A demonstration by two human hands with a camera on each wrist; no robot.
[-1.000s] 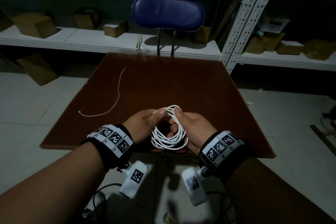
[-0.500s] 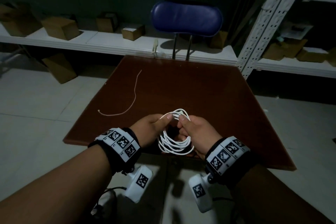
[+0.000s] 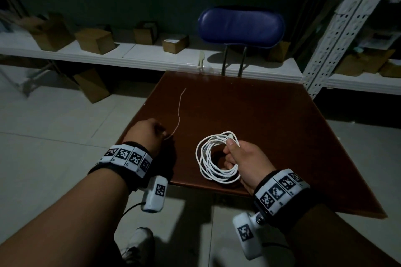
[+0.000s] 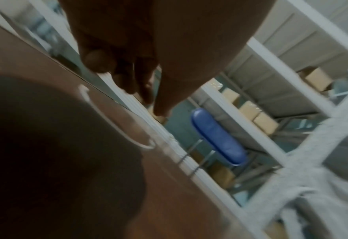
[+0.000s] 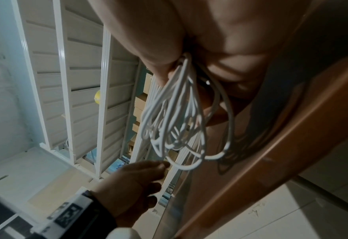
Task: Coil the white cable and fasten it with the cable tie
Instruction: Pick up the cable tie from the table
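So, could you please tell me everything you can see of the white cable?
The cable is thin, white and smooth, like plastic-sheathed cord. It is wound into a loose round coil of several uneven loops, not yet tied. The right hand grips one side, thumb on top near an end piece tucked into the loops. The coil sits at the near edge of the brown table; whether it rests on it is unclear.

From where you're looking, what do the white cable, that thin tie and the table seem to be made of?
White cable: looks like smooth plastic-sheathed wire; it bends into glossy loops. Cable tie: a thin pale strip, probably plastic or coated wire; too fine to tell. Table: reddish-brown, smooth top with a faint sheen, possibly varnished wood or laminate.
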